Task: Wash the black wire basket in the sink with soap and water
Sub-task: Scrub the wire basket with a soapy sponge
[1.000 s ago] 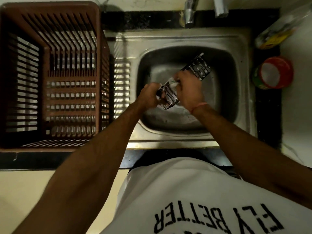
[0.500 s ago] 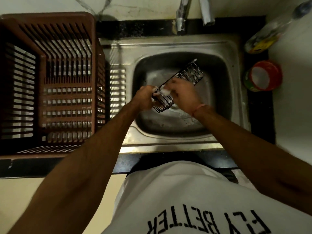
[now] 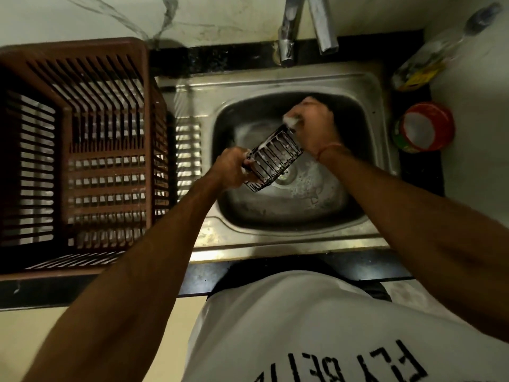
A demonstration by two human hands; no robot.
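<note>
A small black wire basket (image 3: pixel 271 158), streaked with white foam, is tilted over the steel sink (image 3: pixel 366 86). My left hand (image 3: pixel 231 168) grips its near left end. My right hand (image 3: pixel 314 128) is at the basket's far right end, fingers curled round a foamy pale scrubber (image 3: pixel 291 121) pressed against the rim. Foam lies on the sink bottom around the drain (image 3: pixel 286 173). No water runs from the taps (image 3: pixel 287 48).
A large brown slatted plastic crate (image 3: pixel 82 150) stands on the counter left of the sink. A red round tub of white soap (image 3: pixel 424 128) and a clear bottle with a yellow label (image 3: pixel 424 70) sit to the right. A black counter edge runs in front.
My right hand has slid with the scrubber from the basket's middle to its far right end. The left hand keeps its grip on the near end.
</note>
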